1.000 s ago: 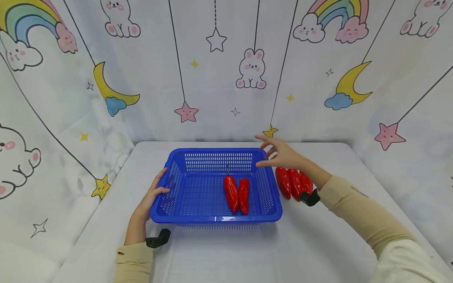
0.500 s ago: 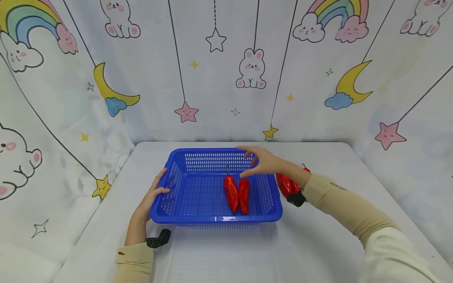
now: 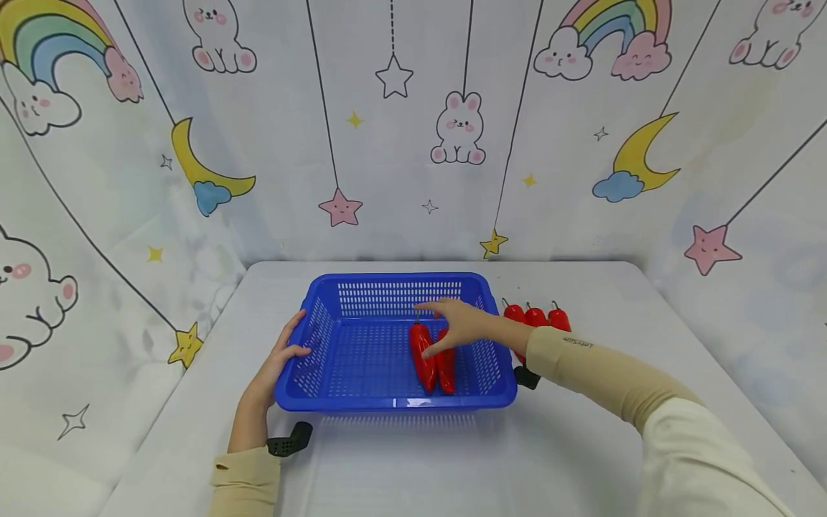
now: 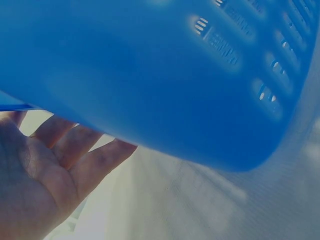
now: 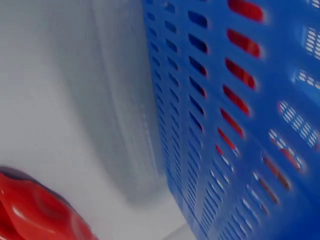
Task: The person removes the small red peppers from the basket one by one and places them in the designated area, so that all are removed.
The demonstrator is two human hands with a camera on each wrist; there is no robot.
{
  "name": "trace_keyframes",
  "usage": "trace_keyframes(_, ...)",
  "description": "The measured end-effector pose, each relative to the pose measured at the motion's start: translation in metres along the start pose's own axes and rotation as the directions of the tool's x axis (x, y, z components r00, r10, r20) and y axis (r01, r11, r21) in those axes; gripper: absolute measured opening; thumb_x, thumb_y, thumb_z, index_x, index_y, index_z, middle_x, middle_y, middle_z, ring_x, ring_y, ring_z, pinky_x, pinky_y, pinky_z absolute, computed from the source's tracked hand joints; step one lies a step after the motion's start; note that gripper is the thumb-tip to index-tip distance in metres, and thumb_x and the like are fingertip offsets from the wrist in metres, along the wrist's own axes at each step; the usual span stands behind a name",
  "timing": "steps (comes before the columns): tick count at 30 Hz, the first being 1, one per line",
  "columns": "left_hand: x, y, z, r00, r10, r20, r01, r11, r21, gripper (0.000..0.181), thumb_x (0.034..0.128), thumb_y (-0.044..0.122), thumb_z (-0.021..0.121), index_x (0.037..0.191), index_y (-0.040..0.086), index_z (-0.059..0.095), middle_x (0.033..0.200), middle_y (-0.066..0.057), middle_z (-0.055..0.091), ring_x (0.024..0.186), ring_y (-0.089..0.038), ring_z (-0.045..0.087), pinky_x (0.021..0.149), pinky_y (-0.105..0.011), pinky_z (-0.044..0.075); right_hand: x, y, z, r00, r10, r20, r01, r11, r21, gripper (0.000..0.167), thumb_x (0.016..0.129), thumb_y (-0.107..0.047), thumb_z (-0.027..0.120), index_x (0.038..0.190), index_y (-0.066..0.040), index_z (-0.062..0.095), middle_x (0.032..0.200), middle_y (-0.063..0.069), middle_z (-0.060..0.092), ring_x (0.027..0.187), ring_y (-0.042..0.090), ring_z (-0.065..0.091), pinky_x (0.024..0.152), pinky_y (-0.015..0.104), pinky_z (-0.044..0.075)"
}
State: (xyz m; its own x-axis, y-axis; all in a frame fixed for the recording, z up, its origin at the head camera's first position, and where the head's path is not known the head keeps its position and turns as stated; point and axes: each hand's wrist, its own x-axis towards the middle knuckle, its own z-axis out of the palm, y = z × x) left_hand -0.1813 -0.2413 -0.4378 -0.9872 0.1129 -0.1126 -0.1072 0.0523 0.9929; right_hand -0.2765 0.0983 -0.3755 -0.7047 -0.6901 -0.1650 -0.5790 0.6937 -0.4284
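Note:
In the head view, a blue plastic basket (image 3: 362, 359) with slotted walls stands on the white table. Two red chili peppers, a left one (image 3: 423, 366) and a right one (image 3: 446, 373), lie side by side in its right half. My left hand (image 3: 268, 370) holds the basket's left rim; in the left wrist view its fingers (image 4: 100, 160) reach the basket's edge. Reaching over the right rim, my right hand (image 3: 461, 323) is above the peppers with thumb and fingers spread apart. It partly hides the right pepper; whether it touches either cannot be told.
Three more red chili peppers (image 3: 535, 316) lie on the table right of the basket, partly behind my right forearm. One red pepper (image 5: 40, 212) shows in the right wrist view beside the slotted wall. A patterned cloth (image 3: 400, 179) hangs behind the table (image 3: 388, 467).
My right hand has moved left and down, from above the basket's right rim to over the two peppers inside. The left hand and basket have stayed in place.

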Motion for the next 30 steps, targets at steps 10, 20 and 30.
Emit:
trace_keyframes(10,0.000,0.000,0.001,1.000,0.000,0.002,0.000,1.000,-0.003,0.068,0.0877,0.017,0.038,0.146,0.035,0.007,0.152,-0.010,-0.005,0.132,-0.042,0.014,0.096,-0.057,0.031,0.004,-0.003,0.020,0.993,0.100,0.059,-0.093,0.990,-0.110,0.089,0.065,-0.057,0.071,0.141,-0.025,0.036,0.140,0.018,0.036,0.125,0.036,0.038,0.085,0.055,0.043)
trace_keyframes(20,0.000,-0.001,-0.001,1.000,0.004,0.002,-0.004,1.000,-0.012,0.068,0.0880,0.017,0.038,0.146,0.035,0.008,0.152,-0.010,-0.005,0.132,-0.042,0.014,0.095,-0.055,0.032,0.009,-0.001,0.038,0.992,0.126,0.029,-0.112,0.952,-0.286,0.089,0.064,-0.067,0.063,0.141,-0.032,0.034,0.128,0.013,0.047,0.109,0.029,0.050,0.078,0.047,0.049)
trace_keyframes(30,0.000,-0.001,0.000,1.000,0.016,0.000,-0.016,1.000,-0.022,0.071,0.0860,0.014,0.040,0.147,0.032,0.009,0.152,-0.006,-0.007,0.136,-0.037,0.002,0.101,-0.057,0.019,0.012,0.007,0.048,0.993,0.119,-0.007,-0.115,0.949,-0.295,0.086,0.065,-0.070,0.060,0.138,-0.030,0.037,0.124,0.012,0.050,0.106,0.028,0.046,0.073,0.043,0.050)
